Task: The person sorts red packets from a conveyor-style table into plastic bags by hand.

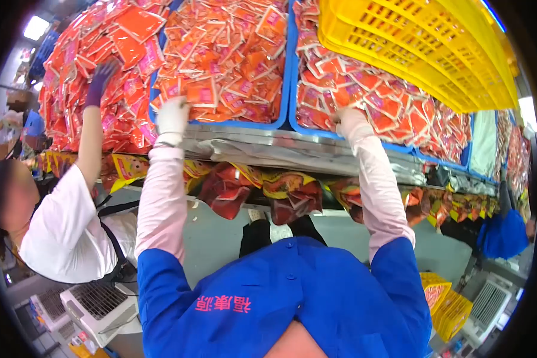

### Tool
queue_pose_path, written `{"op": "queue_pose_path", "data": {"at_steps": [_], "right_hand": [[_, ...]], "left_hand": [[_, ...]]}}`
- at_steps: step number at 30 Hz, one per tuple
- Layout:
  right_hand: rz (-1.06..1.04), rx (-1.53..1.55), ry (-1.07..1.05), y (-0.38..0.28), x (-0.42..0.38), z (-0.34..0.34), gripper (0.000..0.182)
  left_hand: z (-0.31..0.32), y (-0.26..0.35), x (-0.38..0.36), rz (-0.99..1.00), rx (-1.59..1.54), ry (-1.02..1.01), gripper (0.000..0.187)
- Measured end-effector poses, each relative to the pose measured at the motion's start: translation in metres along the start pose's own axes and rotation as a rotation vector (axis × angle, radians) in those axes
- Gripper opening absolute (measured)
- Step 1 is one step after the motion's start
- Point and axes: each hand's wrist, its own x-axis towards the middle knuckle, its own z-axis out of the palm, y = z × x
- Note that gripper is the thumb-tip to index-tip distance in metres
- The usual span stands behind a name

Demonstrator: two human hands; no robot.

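Observation:
My left hand (173, 117), in a white glove, is closed on the edge of a red-orange sachet (202, 94) with a pink patch. It is over the front rim of a blue tray (238, 124) heaped with similar sachets (227, 48). To the right, my right hand (350, 117) reaches over the front of another blue tray (322, 132). Its fingers are curled together at a red sachet (347, 96) among the pile; the wrist and sleeve partly hide them. Pale pink sleeves cover both my forearms.
On the left, a co-worker's purple-gloved hand (103, 77) rests on a large sachet heap (71, 107). A yellow crate (423, 48) overhangs the right tray. Printed bags (227, 190) hang along the table's front edge. Yellow crates (450, 304) stand behind me at right.

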Motion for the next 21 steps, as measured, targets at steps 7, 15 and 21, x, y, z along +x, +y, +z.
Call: {"op": "queue_pose_path", "data": {"at_steps": [7,15,21], "right_hand": [[-0.012,0.227,0.292,0.023,-0.037,-0.028,0.028],[-0.204,1.252,0.158,-0.088,-0.125,-0.055,0.029],[-0.339,1.085,-0.033,-0.172,-0.153,0.016,0.014]], "left_hand": [[-0.11,0.094,-0.113,0.215,-0.81,-0.2,0.005],[-0.075,0.102,-0.234,0.111,-0.943,-0.831,0.017],[-0.052,0.071,-0.242,-0.251,-1.086,-0.771,0.017]]}}
